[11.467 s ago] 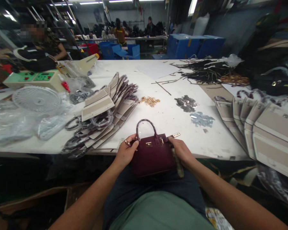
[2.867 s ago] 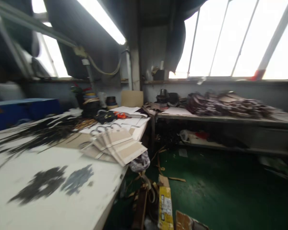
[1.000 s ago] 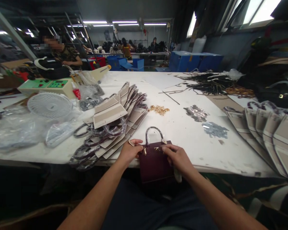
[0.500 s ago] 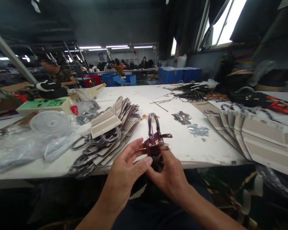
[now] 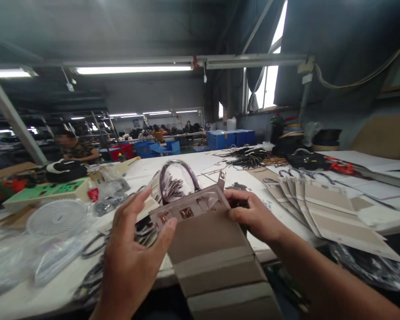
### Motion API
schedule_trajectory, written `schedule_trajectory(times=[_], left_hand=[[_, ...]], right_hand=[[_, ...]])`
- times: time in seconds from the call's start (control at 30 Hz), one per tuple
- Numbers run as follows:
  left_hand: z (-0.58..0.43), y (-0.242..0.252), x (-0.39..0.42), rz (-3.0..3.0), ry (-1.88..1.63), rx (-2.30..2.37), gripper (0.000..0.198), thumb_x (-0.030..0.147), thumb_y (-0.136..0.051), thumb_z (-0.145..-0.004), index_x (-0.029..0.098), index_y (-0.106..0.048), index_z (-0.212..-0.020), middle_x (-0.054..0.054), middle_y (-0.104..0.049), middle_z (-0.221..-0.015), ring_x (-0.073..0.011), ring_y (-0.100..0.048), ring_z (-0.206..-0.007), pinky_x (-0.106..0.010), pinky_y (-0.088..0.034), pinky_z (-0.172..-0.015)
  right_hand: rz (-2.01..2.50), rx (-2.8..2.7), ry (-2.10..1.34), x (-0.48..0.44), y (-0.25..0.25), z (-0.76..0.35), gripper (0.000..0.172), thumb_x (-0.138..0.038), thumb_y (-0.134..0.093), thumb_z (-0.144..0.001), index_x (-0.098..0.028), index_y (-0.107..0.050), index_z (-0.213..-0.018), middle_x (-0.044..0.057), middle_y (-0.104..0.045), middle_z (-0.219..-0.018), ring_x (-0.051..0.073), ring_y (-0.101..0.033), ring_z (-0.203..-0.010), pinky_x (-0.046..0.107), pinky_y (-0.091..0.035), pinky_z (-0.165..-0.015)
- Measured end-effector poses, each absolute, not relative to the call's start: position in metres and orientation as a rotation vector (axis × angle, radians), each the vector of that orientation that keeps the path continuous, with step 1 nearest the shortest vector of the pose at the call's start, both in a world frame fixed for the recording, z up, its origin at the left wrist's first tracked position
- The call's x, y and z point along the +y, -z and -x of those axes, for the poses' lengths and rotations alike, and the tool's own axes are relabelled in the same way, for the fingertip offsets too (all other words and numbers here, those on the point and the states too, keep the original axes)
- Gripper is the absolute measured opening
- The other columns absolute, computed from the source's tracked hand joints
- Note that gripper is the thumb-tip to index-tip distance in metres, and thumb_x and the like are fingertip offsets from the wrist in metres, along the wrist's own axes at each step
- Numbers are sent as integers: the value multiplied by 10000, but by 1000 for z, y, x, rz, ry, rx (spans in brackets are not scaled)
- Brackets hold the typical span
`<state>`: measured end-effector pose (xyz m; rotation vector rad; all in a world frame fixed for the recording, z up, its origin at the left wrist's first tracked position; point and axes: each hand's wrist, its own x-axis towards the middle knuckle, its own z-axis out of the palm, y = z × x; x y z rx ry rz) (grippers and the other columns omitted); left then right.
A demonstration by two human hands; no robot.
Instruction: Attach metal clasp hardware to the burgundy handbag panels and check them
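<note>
An unassembled handbag panel hangs in front of me, its taupe lining side facing the camera. Small metal fittings show through cut-outs in its top band, and a plastic-wrapped handle arches above. My right hand pinches the upper right edge, thumb on the lining side. Beside those fingers a narrow strap end with metal hardware sticks up. My left hand is open at the upper left corner, fingers spread. Its thumb overlaps the panel; whether it touches, I cannot tell. The panel's outer face is hidden.
Behind my left hand lies a pile of similar panels; more panels fan out at right. A white fan, plastic bags and a green-topped machine stand left. Dark strips lie at the back. A co-worker sits far left.
The bag panel has come up closer and turned from its purple outer face to its lining side. My left hand has spread, my right has shifted to the edge, and the view has tilted upward.
</note>
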<state>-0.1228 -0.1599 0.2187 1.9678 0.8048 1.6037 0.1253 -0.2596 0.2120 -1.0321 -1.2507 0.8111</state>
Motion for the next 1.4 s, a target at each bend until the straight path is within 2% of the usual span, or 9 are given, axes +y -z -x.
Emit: schedule_trajectory(times=[0.1,0.27,0.47,0.73,1.0,1.1,1.17,1.23,1.4], left_hand=[[130,-204,-147,-1997,-1451,832,730,437,-862,-736,312,-591,-1403,-74,-632,-1411,-348,-574,-1324,-521,-416,-1195],[135,-139,-137,-1465,-1301,813,818,411,-919,-685,250,-532,-1388,-110,-606,-1428,-286,-637,-1234,-402,-549,-1035],[130,-64,-153,-1000,-538,584,707,435,-936,-679,152,-686,-1277,-159,-760,-1153,-305,-749,-938,-390,-605,-837],[101,17,-168,-741,-565,771,593,415,-919,-685,115,-751,-1169,-147,-792,-1029,-267,-756,-824,-337,-594,-757],[74,54,-163,-562,-742,963,537,381,-933,-584,109,-790,-1024,-107,-798,-890,-273,-752,-782,-330,-578,-727],[68,52,-164,-529,-765,1002,500,381,-928,-577,108,-789,-972,-98,-794,-852,-260,-744,-741,-325,-573,-701],[66,50,-163,-512,-768,1031,474,377,-926,-570,107,-783,-932,-95,-789,-821,-246,-734,-700,-312,-562,-666],[65,48,-160,-491,-754,1040,447,363,-931,-555,104,-773,-884,-99,-786,-803,-235,-725,-675,-302,-555,-648],[62,44,-149,-413,-680,1031,434,301,-937,-501,91,-773,-842,-105,-772,-746,-220,-709,-630,-296,-551,-635]], right_hand=[[1111,-1331,-929,-257,-222,-138,343,-287,-675,-640,-162,-776,-943,35,-715,-849,198,-616,-709,253,-461,-597],[1248,-1278,-1218,-241,-212,-154,449,-272,-684,-595,-145,-803,-1009,35,-707,-758,158,-567,-570,216,-391,-491],[1290,-1252,-1578,-191,-153,-172,478,-236,-708,-611,-113,-781,-1067,66,-752,-850,154,-643,-613,196,-459,-496],[1456,-1311,-1883,-123,-66,-179,567,-204,-719,-612,-147,-761,-1175,53,-777,-916,197,-693,-728,249,-541,-616],[1743,-1802,-1673,-70,-29,-184,437,-267,-709,-647,-192,-818,-1063,-26,-682,-714,136,-547,-611,218,-383,-525],[1819,-1893,-1291,-73,-40,-185,346,-348,-760,-737,-196,-823,-1041,-16,-659,-690,131,-531,-595,231,-380,-539],[1795,-1782,-921,-86,-57,-181,260,-402,-756,-808,-179,-819,-926,-2,-653,-681,128,-534,-598,235,-388,-551],[1684,-1535,-722,-104,-75,-173,301,-457,-742,-863,-164,-773,-801,2,-627,-634,124,-520,-554,235,-381,-512],[1169,-991,-802,-148,-70,-127,437,-510,-716,-924,-194,-620,-638,-14,-528,-517,123,-464,-420,243,-346,-389]])
